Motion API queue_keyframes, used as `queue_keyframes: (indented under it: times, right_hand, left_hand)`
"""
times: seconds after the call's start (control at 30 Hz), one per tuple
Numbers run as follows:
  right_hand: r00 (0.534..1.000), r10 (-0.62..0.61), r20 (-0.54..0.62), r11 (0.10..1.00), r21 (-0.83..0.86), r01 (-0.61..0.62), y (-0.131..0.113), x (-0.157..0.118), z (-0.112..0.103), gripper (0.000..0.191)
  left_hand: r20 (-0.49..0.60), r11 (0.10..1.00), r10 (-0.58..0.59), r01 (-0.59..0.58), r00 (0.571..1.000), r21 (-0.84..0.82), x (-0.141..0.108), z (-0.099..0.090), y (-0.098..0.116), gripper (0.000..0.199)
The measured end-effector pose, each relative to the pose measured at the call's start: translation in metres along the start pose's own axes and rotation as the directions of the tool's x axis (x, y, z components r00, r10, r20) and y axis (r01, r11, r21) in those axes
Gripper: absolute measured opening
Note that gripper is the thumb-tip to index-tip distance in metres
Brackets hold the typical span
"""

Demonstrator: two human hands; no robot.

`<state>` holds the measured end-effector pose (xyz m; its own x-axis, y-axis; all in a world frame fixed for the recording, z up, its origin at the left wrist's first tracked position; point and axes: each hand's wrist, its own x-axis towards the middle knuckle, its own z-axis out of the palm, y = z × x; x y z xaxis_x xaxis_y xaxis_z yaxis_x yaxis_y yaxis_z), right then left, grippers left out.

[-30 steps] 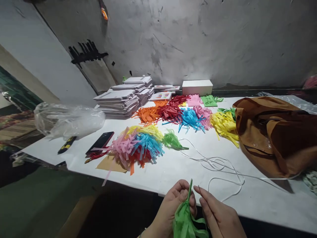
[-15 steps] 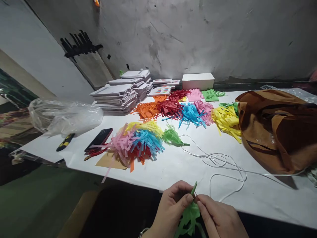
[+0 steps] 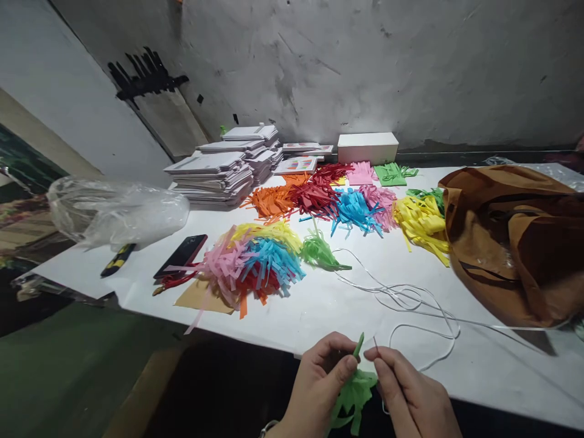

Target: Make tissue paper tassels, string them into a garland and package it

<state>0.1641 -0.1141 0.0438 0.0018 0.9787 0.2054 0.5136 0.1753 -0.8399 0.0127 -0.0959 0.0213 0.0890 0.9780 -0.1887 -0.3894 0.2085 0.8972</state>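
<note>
Green and papery, a fringed tassel hangs from the left hand, its twisted tip pinched between thumb and fingers at the near edge of a white-topped table. Just beside it, the right hand grips a thin, needle-like sliver, its end upright and apart from the tassel's tip. Beyond the hands, smooth white cord lies in loose loops near a second green tassel. Ahead and left, multicoloured strips form a shaggy mound, a stretch of flat white surface separating it from the hands. A slack brown bag sags ahead, right.
</note>
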Motion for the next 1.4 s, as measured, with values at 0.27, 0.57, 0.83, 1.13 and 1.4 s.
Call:
queue_keyframes:
  times: [0.27,0.57,0.83,1.13,1.4]
  right_hand:
    - [0.988,0.146,0.044,0.966,0.209,-0.152,-0.005,0.011,0.007,0.041]
    - [0.930,0.290,0.224,0.845,0.396,-0.359,-0.003,0.012,0.006,0.047]
    - [0.941,0.258,0.220,0.859,0.394,-0.327,0.003,0.013,0.011,0.045]
    - [0.977,0.181,0.111,0.965,0.174,-0.198,0.012,0.011,0.016,0.037]
    - [0.968,0.192,0.164,0.967,0.134,-0.214,0.014,0.009,0.003,0.039]
  left_hand:
    - [0.062,0.989,0.096,-0.102,0.993,0.107,0.004,0.004,-0.004,0.023]
    - [0.039,0.998,0.049,-0.050,0.998,0.027,0.007,0.003,-0.015,0.024]
    - [0.070,0.987,0.121,-0.128,0.990,0.100,0.008,0.000,-0.018,0.022]
    - [0.164,0.855,0.305,-0.345,0.938,0.387,0.010,-0.002,-0.007,0.015]
    - [0.006,0.964,0.141,-0.138,0.990,0.229,0.015,-0.004,-0.007,0.021]
